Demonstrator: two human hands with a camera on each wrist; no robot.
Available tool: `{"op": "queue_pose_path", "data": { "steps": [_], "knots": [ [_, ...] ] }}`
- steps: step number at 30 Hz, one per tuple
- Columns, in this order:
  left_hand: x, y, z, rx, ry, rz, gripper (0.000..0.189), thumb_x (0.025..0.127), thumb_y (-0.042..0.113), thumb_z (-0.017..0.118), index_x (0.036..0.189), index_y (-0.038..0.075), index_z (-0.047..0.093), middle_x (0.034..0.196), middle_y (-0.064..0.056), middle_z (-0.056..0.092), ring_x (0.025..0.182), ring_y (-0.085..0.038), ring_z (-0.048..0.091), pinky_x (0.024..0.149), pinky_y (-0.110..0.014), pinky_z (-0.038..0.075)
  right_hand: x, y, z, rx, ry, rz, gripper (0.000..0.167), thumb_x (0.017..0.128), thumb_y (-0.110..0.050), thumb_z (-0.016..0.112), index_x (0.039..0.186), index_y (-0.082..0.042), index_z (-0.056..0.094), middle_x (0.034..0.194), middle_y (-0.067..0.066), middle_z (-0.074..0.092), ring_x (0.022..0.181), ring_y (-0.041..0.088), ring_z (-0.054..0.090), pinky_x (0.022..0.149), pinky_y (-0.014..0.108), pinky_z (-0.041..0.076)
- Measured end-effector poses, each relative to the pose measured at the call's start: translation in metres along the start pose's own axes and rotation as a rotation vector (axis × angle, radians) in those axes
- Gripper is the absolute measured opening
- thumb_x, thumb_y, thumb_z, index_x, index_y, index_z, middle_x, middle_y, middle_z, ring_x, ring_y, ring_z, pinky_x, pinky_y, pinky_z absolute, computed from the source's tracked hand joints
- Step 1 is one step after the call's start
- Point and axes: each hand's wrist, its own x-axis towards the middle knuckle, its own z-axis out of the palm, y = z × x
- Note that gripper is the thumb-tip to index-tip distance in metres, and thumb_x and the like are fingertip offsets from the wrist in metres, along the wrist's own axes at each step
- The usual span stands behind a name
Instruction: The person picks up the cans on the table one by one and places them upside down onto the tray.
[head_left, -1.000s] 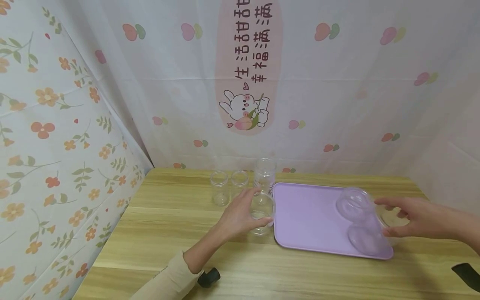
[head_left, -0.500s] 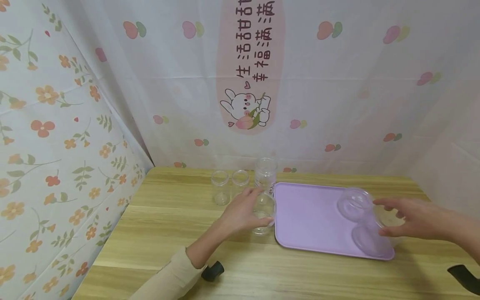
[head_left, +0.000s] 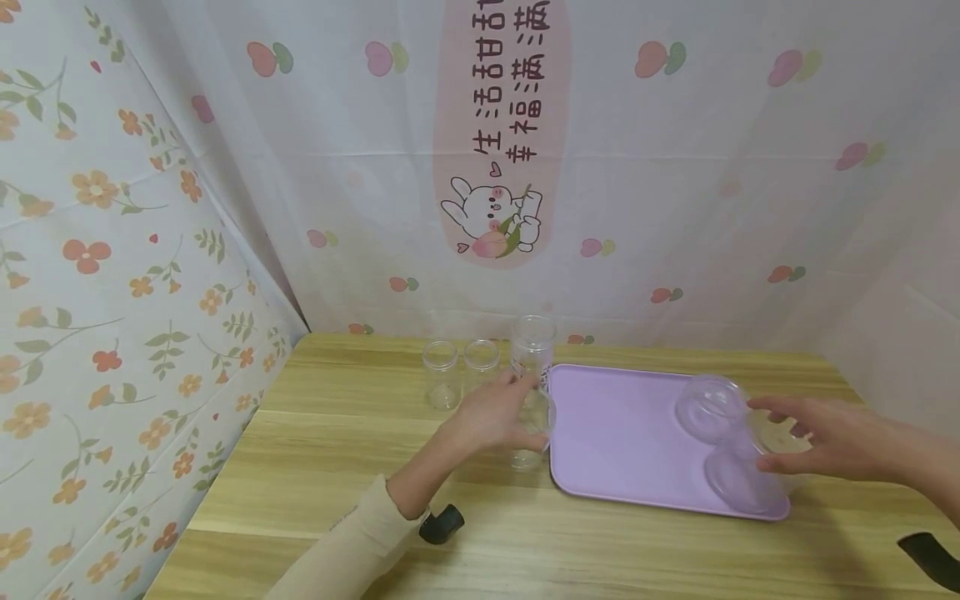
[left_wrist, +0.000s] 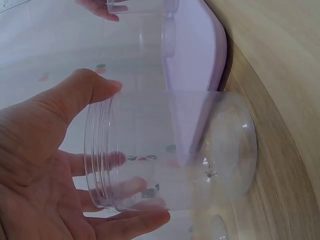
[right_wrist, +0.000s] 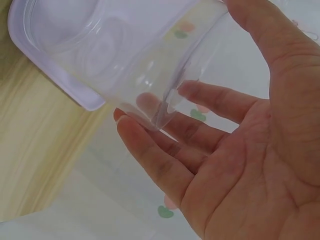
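Note:
My left hand [head_left: 483, 421] grips a clear plastic jar [left_wrist: 155, 135] round its threaded rim, thumb on one side and fingers on the other. That jar is upright at the left edge of the purple tray [head_left: 615, 433], its base close to the wooden table. Over the tray's right end, my right hand [head_left: 843, 437] holds another clear jar [right_wrist: 165, 70] between thumb and fingers. Its outline blends with the tray in the head view. Just behind it, a clear jar [head_left: 708, 408] stands on the tray.
Two slim clear jars [head_left: 441, 375] stand left of my left hand. A taller clear container [head_left: 532, 337] stands behind it, close to the tray's back left corner. Printed cloth [head_left: 600, 200] hangs behind the wooden table [head_left: 337, 467], and floral cloth [head_left: 135, 350] hangs at its left.
My left hand has shifted slightly right, toward the tray, still gripping its jar. The right hand and its jar have hardly moved.

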Motion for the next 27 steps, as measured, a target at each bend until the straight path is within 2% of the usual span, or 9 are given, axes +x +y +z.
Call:
{"op": "queue_pose_path", "data": {
  "steps": [5, 13, 18, 21, 23, 27],
  "knots": [
    [0.001, -0.003, -0.002, -0.005, -0.002, -0.006, 0.077, 0.077, 0.049, 0.085, 0.141, 0.019, 0.055, 0.126, -0.006, 0.057, 0.09, -0.021, 0.061, 0.07, -0.036, 0.054, 0.0, 0.0, 0.0, 0.025, 0.001, 0.009, 0.071, 0.083, -0.034, 0.085, 0.132, 0.008, 0.055, 0.113, 0.013, 0.067, 0.091, 0.029, 0.067, 0.07, 0.037, 0.058],
    [0.0, -0.005, -0.003, 0.006, 0.015, 0.017, 0.075, 0.077, 0.05, 0.085, 0.138, 0.018, 0.056, 0.12, -0.006, 0.059, 0.088, -0.021, 0.06, 0.066, -0.034, 0.052, -0.002, -0.001, -0.006, 0.069, 0.065, 0.011, 0.069, 0.08, -0.027, 0.088, 0.13, 0.009, 0.057, 0.112, 0.019, 0.067, 0.091, 0.034, 0.067, 0.067, 0.035, 0.056],
    [0.0, -0.006, -0.003, -0.015, 0.033, 0.035, 0.072, 0.078, 0.048, 0.086, 0.136, 0.018, 0.058, 0.123, -0.007, 0.059, 0.096, -0.023, 0.061, 0.072, -0.037, 0.054, -0.004, -0.001, -0.01, 0.093, 0.072, 0.038, 0.07, 0.082, -0.026, 0.087, 0.131, 0.011, 0.055, 0.114, 0.023, 0.065, 0.093, 0.037, 0.067, 0.071, 0.044, 0.059],
    [0.0, -0.007, -0.002, -0.033, 0.041, 0.044, 0.07, 0.078, 0.047, 0.086, 0.136, 0.018, 0.059, 0.126, -0.008, 0.059, 0.102, -0.024, 0.061, 0.077, -0.04, 0.055, -0.007, 0.001, -0.01, 0.095, 0.083, 0.053, 0.07, 0.083, -0.027, 0.086, 0.133, 0.01, 0.055, 0.116, 0.023, 0.065, 0.094, 0.037, 0.067, 0.072, 0.044, 0.059],
    [0.0, -0.008, -0.001, -0.043, 0.044, 0.048, 0.07, 0.078, 0.046, 0.086, 0.136, 0.017, 0.059, 0.127, -0.009, 0.059, 0.105, -0.025, 0.06, 0.08, -0.042, 0.055, -0.01, 0.003, -0.009, 0.086, 0.102, 0.061, 0.069, 0.083, -0.027, 0.086, 0.134, 0.008, 0.055, 0.118, 0.02, 0.065, 0.095, 0.032, 0.067, 0.073, 0.037, 0.058],
    [-0.002, -0.01, 0.0, -0.062, 0.056, 0.058, 0.07, 0.079, 0.045, 0.085, 0.137, 0.017, 0.059, 0.13, -0.01, 0.059, 0.11, -0.026, 0.059, 0.084, -0.044, 0.055, -0.017, 0.008, -0.007, 0.065, 0.165, 0.044, 0.063, 0.083, -0.023, 0.086, 0.134, 0.001, 0.057, 0.119, 0.016, 0.066, 0.095, 0.01, 0.064, 0.07, 0.028, 0.055]
  ]
}}
